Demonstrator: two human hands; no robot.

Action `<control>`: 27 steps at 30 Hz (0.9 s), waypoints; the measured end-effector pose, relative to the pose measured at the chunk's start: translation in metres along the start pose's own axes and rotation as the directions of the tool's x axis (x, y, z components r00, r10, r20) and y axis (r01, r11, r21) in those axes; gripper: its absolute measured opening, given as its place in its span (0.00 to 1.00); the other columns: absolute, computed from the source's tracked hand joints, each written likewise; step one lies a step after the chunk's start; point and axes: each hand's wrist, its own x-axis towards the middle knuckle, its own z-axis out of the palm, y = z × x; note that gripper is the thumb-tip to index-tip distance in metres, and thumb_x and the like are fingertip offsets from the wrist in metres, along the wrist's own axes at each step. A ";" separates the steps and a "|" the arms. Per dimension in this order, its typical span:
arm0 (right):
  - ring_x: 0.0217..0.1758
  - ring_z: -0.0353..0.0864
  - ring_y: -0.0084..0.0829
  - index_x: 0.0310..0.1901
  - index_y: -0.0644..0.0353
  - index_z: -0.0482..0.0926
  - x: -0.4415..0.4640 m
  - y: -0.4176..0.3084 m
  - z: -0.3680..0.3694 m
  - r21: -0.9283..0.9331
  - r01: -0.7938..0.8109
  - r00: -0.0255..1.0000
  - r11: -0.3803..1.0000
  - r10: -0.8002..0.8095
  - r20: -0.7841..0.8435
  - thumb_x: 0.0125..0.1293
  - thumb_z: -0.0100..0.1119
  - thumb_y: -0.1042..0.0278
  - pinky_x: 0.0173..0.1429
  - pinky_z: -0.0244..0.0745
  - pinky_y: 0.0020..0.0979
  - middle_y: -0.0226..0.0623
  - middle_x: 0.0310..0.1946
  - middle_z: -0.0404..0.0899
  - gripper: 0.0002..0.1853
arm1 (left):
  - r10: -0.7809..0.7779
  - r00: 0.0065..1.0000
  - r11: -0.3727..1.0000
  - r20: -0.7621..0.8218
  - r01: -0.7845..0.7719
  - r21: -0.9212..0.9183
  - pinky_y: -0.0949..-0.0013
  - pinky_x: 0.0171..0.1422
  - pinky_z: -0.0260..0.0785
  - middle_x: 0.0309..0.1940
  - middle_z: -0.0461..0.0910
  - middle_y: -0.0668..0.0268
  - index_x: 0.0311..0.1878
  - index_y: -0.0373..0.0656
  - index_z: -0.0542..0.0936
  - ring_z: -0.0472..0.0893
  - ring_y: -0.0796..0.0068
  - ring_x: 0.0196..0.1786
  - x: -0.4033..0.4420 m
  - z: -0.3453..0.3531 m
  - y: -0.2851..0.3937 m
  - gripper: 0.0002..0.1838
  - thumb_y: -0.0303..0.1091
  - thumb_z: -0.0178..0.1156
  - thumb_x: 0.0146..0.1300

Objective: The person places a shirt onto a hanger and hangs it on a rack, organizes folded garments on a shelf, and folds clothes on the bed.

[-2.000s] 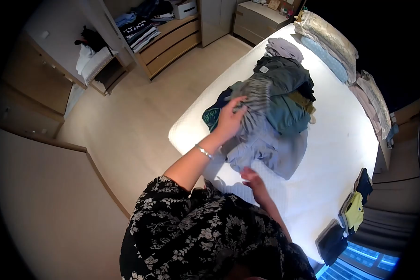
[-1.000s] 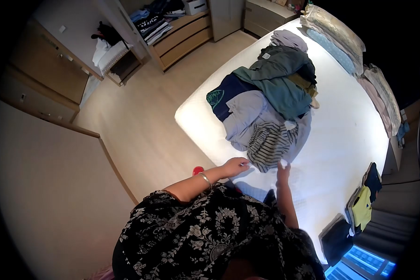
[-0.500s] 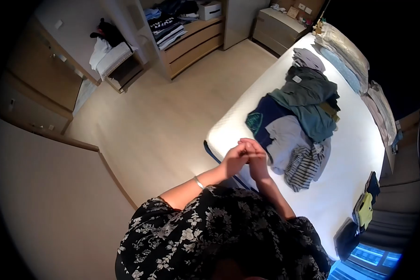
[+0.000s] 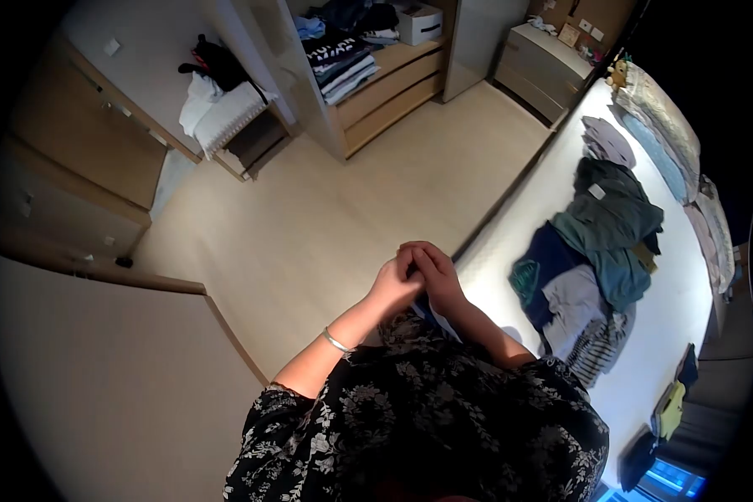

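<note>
My left hand (image 4: 391,287) and my right hand (image 4: 440,278) are clasped in front of my body, fingers folded against each other. Both are closed, and no object shows between them. A silver bangle (image 4: 335,339) circles my left wrist. To the right of my hands, apart from them, a loose heap of clothes lies on the white mattress (image 4: 510,251). In it are a dark green garment (image 4: 607,219), a navy one (image 4: 552,259), a light grey one (image 4: 573,301) and a black-and-white striped one (image 4: 594,347).
An open wardrobe shelf holds folded clothes (image 4: 347,75) and a white box (image 4: 419,25). A cloth-covered stool (image 4: 230,117) stands at left. Behind are a drawer cabinet (image 4: 544,67) and pillows (image 4: 661,117). Small folded stacks, one yellow garment (image 4: 671,410) included, line the bed's right edge.
My view has swung, so the bed and clothes sit farther right and lower in it. My clasped hands have shifted slightly left, off the bed corner and over the floor, still together.
</note>
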 end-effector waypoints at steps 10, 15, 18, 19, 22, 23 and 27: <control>0.29 0.71 0.18 0.43 0.64 0.76 0.208 -0.001 0.029 -0.185 -0.090 0.982 0.979 0.118 0.145 0.68 0.47 0.61 0.35 0.69 0.22 0.29 0.29 0.76 0.14 | -0.148 0.975 0.956 -0.166 0.098 -0.276 0.77 0.42 0.66 0.33 0.71 0.73 0.43 0.40 0.73 0.70 0.84 0.36 0.138 -0.112 0.000 0.09 0.21 0.46 0.63; 0.32 0.71 0.18 0.43 0.62 0.76 0.321 0.000 0.019 -0.159 -0.044 0.992 0.986 0.062 0.110 0.69 0.47 0.62 0.36 0.69 0.22 0.29 0.30 0.76 0.13 | -0.021 0.982 0.972 -0.187 -0.024 -0.235 0.75 0.49 0.67 0.40 0.74 0.69 0.49 0.39 0.72 0.73 0.79 0.44 0.245 -0.165 -0.012 0.13 0.20 0.45 0.62; 0.34 0.72 0.18 0.44 0.62 0.76 0.368 -0.012 0.005 -0.154 -0.109 0.994 0.982 0.103 -0.046 0.69 0.47 0.62 0.38 0.70 0.21 0.29 0.31 0.76 0.13 | -0.103 0.992 0.966 -0.066 0.084 -0.243 0.74 0.52 0.68 0.43 0.75 0.67 0.51 0.38 0.72 0.74 0.77 0.47 0.309 -0.182 -0.015 0.14 0.20 0.46 0.62; 0.35 0.73 0.19 0.45 0.63 0.76 0.369 -0.017 0.004 -0.099 -0.098 0.995 0.990 0.094 -0.045 0.70 0.47 0.63 0.40 0.70 0.21 0.30 0.33 0.76 0.13 | -0.102 0.993 0.966 -0.065 0.084 -0.243 0.74 0.52 0.68 0.43 0.75 0.67 0.51 0.38 0.72 0.74 0.77 0.47 0.310 -0.180 -0.014 0.14 0.20 0.46 0.62; 0.37 0.74 0.20 0.46 0.65 0.75 0.420 -0.044 -0.018 -0.063 -0.077 0.989 0.995 0.068 -0.133 0.70 0.46 0.65 0.44 0.70 0.21 0.31 0.35 0.76 0.13 | 0.051 0.998 0.918 -0.027 -0.057 -0.392 0.73 0.49 0.70 0.43 0.75 0.65 0.53 0.37 0.71 0.75 0.77 0.45 0.380 -0.183 -0.014 0.14 0.22 0.47 0.64; 0.38 0.74 0.21 0.46 0.66 0.75 0.439 -0.055 -0.036 -0.069 -0.095 0.980 0.993 0.081 -0.182 0.70 0.46 0.65 0.45 0.69 0.22 0.31 0.36 0.77 0.13 | 0.053 0.998 0.906 -0.025 -0.058 -0.420 0.73 0.49 0.70 0.43 0.75 0.65 0.53 0.37 0.71 0.75 0.77 0.45 0.411 -0.176 -0.014 0.14 0.22 0.47 0.64; 0.42 0.73 0.22 0.46 0.66 0.75 0.483 -0.068 -0.073 -0.017 -0.020 0.951 1.000 0.013 -0.309 0.71 0.44 0.66 0.49 0.68 0.23 0.34 0.38 0.77 0.14 | 0.004 0.982 0.971 0.191 0.042 -0.237 0.74 0.47 0.71 0.41 0.75 0.66 0.51 0.38 0.71 0.75 0.78 0.43 0.488 -0.168 -0.009 0.13 0.23 0.47 0.64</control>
